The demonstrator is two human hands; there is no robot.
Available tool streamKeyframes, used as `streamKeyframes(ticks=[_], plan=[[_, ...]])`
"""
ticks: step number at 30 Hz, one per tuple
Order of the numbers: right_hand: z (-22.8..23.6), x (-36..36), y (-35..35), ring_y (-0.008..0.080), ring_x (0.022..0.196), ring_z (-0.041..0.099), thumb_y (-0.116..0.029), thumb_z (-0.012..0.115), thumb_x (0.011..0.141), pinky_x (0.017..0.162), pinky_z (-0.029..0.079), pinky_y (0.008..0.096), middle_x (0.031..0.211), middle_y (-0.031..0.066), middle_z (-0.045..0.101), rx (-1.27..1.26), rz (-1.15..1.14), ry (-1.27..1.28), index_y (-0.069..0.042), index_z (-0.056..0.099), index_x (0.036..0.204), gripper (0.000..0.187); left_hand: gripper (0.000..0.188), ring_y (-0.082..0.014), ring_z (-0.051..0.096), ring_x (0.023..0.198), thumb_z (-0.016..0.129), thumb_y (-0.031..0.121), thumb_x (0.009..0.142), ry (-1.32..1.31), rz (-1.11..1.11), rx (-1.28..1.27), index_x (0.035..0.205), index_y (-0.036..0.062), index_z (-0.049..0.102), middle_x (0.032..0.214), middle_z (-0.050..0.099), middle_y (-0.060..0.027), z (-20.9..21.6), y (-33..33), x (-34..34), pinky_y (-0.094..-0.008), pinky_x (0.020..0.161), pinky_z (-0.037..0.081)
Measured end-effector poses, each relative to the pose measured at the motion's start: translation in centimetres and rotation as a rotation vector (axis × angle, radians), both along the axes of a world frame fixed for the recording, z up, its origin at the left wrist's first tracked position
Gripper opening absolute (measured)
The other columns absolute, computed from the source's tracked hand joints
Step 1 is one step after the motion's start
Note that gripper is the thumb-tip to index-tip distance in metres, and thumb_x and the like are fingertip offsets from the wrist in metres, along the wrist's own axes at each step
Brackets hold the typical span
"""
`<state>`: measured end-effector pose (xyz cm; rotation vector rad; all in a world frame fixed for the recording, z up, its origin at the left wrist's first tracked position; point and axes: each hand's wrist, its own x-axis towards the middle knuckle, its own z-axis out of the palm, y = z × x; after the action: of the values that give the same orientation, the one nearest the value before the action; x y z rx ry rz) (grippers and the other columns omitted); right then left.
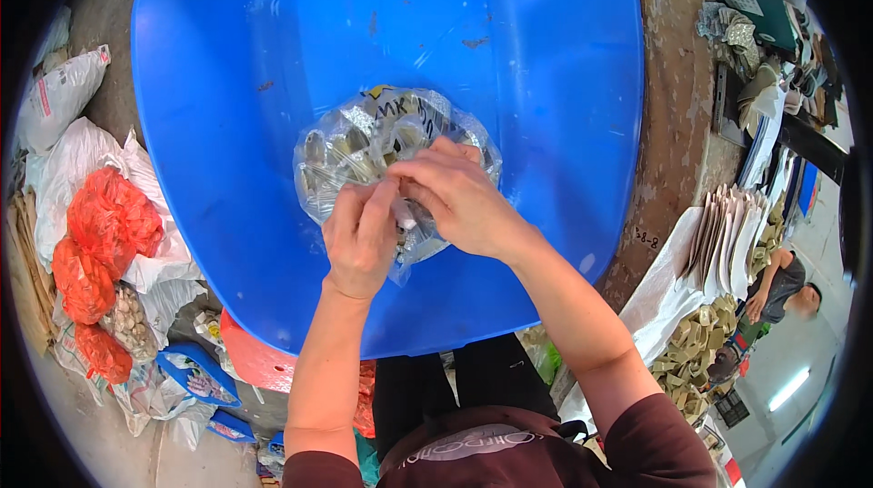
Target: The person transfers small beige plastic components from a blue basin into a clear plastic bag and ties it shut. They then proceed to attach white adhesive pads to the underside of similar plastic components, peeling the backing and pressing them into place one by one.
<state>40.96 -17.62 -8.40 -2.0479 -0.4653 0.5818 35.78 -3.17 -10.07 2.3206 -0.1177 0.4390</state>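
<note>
A clear plastic bag (318, 168) full of small khaki-grey pieces sits inside the large blue tub (205, 106), toward its near side. Dark lettering shows on the bag's far part. My left hand (357, 238) is closed at the bag's near edge, its fingertips pinching the gathered plastic. Over the bag's middle, my right hand (459, 197) is closed too, with thumb and fingers meeting the left fingertips on the same plastic. The fingers partly hide the pinched spot.
Red plastic bags (111, 215) and white sacks (68, 160) crowd the floor at left, near small blue bins (198, 374). At right are stacked flat sheets (725, 238) and a heap of khaki pieces (696, 342). Another person (782, 292) is farther right.
</note>
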Motion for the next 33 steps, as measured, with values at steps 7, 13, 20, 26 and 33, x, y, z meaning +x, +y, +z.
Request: streamKeyframes(ticks=[7,13,20,26,33], plan=[[-0.1,0.6,-0.6,0.0257,0.094,0.042,0.004,0.058,0.075,0.079,0.032,0.0383,0.093,0.007,0.046,0.007,0.093,-0.145,-0.003,0.063,0.085,0.013,0.024,-0.0213,0.056,0.065,0.068,-0.015,0.066,-0.014,-0.053,-0.095,0.085,-0.0004,0.062,0.078,0.056,-0.0094,-0.7,0.3,-0.3,-0.0286,0.053,0.045],[-0.2,-0.3,-0.4,0.026,0.092,0.041,-0.001,0.061,0.076,0.077,0.033,0.0379,0.092,0.0082,0.044,-0.072,0.033,-0.263,-0.003,0.059,0.078,0.003,0.024,-0.0234,0.056,0.07,0.072,-0.011,0.06,-0.038,0.003,-0.049,0.079,0.0019,0.063,0.078,0.057,-0.0072,0.3,1.2,-0.2,-0.0317,0.059,0.046],[-0.7,-0.6,-0.4,0.0264,0.094,0.043,-0.004,0.061,0.079,0.081,0.034,0.0381,0.092,0.0083,0.047,-0.035,-0.01,-0.223,-0.004,0.06,0.084,0.005,0.018,-0.0247,0.057,0.077,0.072,-0.005,0.067,0.069,0.101,-0.063,0.079,0.0028,0.061,0.081,0.06,-0.0067,1.5,1.7,-1.8,-0.0336,0.067,0.046],[0.6,-1.4,-3.1,0.029,0.104,0.045,-0.012,0.069,0.079,0.088,0.036,0.04,0.106,0.0098,0.05,0.023,-0.186,-0.048,-0.008,0.06,0.108,0.032,0.012,-0.0125,0.06,0.07,0.055,0.008,0.093,0.575,0.211,-0.704,0.085,0.0001,0.059,0.087,0.066,-0.009,2.8,0.5,-1.4,-0.0259,0.063,0.048],[5.5,-10.6,-6.8,0.0325,0.11,0.043,-0.038,0.079,0.067,0.091,0.036,0.0455,0.118,0.0106,0.049,-0.224,0.109,0.132,-0.012,0.058,0.119,0.062,0.018,-0.0131,0.061,0.064,0.048,0.009,0.096,0.52,0.146,-0.671,0.086,-0.0019,0.058,0.081,0.065,-0.0112,4.4,0.8,4.0,-0.0258,0.06,0.05]])
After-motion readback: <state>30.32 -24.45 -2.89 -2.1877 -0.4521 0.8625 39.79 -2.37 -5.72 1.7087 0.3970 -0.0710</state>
